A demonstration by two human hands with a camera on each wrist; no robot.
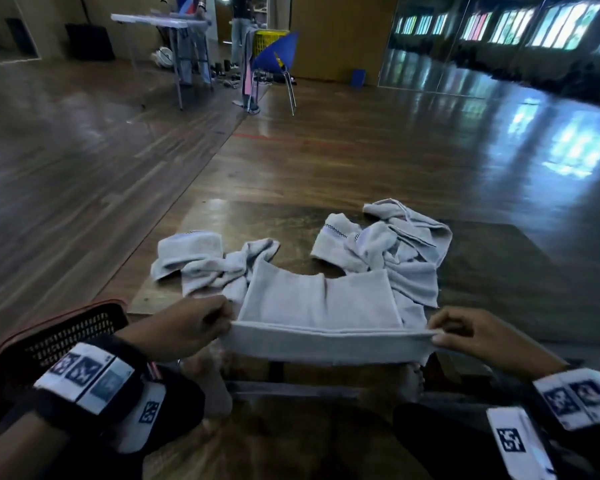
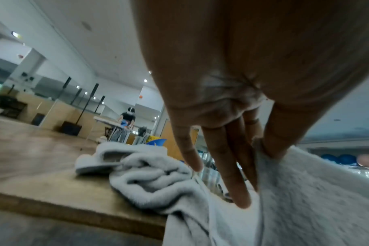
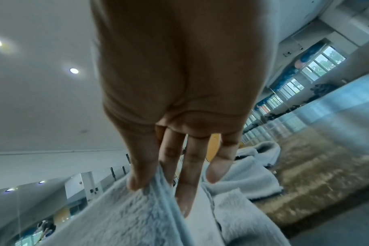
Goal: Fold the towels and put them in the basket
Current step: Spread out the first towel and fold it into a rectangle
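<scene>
Low wooden board (image 1: pixel 291 216): left hand (image 1: pixel 187 327) and right hand (image 1: pixel 471 332) pinch the pale grey terry towel (image 1: pixel 321 306) taut, long axis 9-to-3; black mesh basket (image 1: pixel 66 337) at 8 o'clock, nearer left.

The towel (image 1: pixel 321 303) held at its near edge is plain pale grey, as are the 2 crumpled heaps behind it. The right heap (image 1: pixel 388 247) carries a thin band of dark and white checks near one hem; the left heap (image 1: pixel 201 261) seems to have a similar band, though it is blurred. The basket (image 1: pixel 66 330) is black mesh with a reddish rim. The low board (image 1: pixel 291 223) under the towels is mottled brown. Both wrist straps (image 1: pixel 94 375) are black with white tags printed in dark blue square patterns.
</scene>
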